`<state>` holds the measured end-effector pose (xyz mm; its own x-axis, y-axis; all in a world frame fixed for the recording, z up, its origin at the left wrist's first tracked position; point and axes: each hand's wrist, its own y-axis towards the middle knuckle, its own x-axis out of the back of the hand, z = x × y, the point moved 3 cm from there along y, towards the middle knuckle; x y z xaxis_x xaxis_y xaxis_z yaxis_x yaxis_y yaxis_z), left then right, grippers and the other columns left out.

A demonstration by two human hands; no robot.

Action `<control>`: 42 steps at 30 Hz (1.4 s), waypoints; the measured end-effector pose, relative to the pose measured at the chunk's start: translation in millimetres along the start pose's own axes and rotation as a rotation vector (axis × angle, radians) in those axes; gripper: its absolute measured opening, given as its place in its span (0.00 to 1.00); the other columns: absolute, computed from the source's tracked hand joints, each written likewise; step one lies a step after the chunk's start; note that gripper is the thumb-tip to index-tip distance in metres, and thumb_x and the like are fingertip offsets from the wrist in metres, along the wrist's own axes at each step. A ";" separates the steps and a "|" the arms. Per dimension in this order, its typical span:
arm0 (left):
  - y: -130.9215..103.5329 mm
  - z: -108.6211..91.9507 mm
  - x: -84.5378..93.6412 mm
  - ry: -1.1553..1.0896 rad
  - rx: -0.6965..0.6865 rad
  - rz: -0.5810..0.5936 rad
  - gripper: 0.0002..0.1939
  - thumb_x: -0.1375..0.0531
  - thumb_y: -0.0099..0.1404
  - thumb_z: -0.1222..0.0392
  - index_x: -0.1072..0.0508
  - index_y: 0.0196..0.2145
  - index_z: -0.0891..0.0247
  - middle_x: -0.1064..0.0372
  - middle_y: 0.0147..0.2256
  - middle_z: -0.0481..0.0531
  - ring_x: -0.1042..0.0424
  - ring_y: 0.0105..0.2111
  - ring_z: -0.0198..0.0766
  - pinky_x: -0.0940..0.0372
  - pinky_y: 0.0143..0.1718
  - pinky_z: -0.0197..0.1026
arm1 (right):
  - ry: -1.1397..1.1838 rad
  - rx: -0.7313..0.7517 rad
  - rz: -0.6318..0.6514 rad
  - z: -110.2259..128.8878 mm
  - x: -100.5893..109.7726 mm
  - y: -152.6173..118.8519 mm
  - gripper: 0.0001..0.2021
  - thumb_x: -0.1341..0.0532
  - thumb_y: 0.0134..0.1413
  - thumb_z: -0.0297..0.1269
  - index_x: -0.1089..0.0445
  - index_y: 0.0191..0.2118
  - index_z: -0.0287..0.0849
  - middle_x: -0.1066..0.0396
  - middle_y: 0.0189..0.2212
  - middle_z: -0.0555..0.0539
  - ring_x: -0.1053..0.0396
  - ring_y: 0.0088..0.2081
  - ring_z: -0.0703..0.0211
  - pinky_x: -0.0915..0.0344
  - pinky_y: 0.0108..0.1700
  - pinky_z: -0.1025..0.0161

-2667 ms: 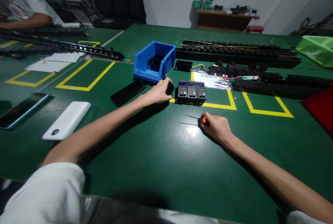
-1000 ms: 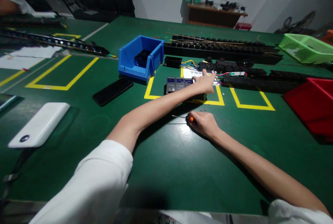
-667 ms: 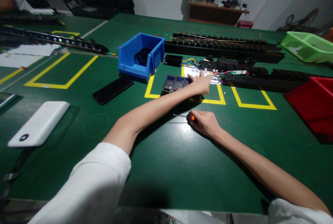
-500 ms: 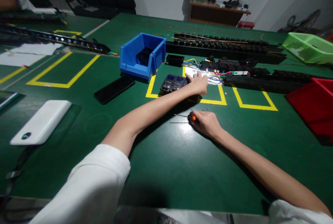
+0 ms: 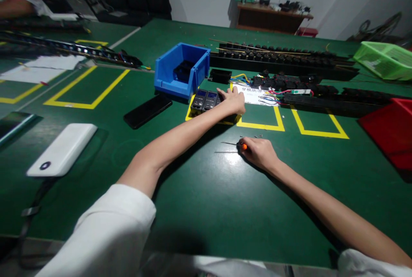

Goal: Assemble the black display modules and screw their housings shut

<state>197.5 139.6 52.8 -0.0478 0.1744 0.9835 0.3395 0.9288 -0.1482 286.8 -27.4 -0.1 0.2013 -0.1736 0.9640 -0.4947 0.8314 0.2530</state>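
My left hand [image 5: 234, 101] reaches across the table, its fingers spread over the right end of a row of black modules with small dark displays [image 5: 205, 100]. Hand and forearm hide part of that row, and the thumb is out of sight. Nearer to me, my right hand [image 5: 259, 152] rests on the green table, closed around a screwdriver [image 5: 244, 146] with an orange handle end. Its thin shaft points left, above a parallel dark line that looks like its shadow. Several small screws [image 5: 260, 135] lie just beyond my right hand.
A blue bin [image 5: 172, 87] stands behind the modules, with a black phone [image 5: 148, 111] to its left. A white power bank [image 5: 62, 150] lies at left. Wired black strips [image 5: 322, 101] stretch along the right, near red [image 5: 386, 135] and green [image 5: 383, 60] baskets. Someone's arm shows far left.
My left hand and the black modules have shifted left, closer to the blue bin's front. My right hand keeps its place with the screwdriver. The whole view has swung slightly.
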 end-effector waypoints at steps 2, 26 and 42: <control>-6.8 10.1 7.7 -0.089 -0.050 -0.041 0.33 0.42 0.60 0.47 0.39 0.59 0.64 0.50 0.62 0.68 0.48 0.61 0.64 0.60 0.60 0.76 | -0.002 0.000 0.002 0.0 0.1 0.3 0.09 0.46 0.57 0.35 0.29 0.37 0.41 0.25 0.28 0.46 0.36 0.24 0.62 0.54 0.27 0.64; -51.7 164.4 0.2 -0.245 -0.513 -0.083 0.53 0.33 0.47 0.49 0.52 0.67 0.57 0.56 0.65 0.61 0.50 0.66 0.53 0.51 0.66 0.51 | -0.033 -0.035 0.014 0.4 -2.1 2.6 0.09 0.46 0.57 0.36 0.29 0.38 0.43 0.23 0.29 0.47 0.34 0.24 0.62 0.53 0.26 0.65; -158.4 135.3 -16.8 -0.383 -0.448 -0.136 0.42 0.33 0.49 0.46 0.47 0.55 0.60 0.48 0.57 0.62 0.40 0.59 0.52 0.40 0.60 0.53 | -0.022 -0.031 0.007 0.1 -2.3 2.3 0.10 0.47 0.58 0.36 0.29 0.38 0.42 0.23 0.28 0.47 0.34 0.24 0.62 0.54 0.26 0.65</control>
<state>17.5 33.7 45.7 -0.4249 0.2462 0.8711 0.6653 0.7375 0.1160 285.1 -25.2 -1.8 0.1788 -0.1787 0.9675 -0.4695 0.8487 0.2435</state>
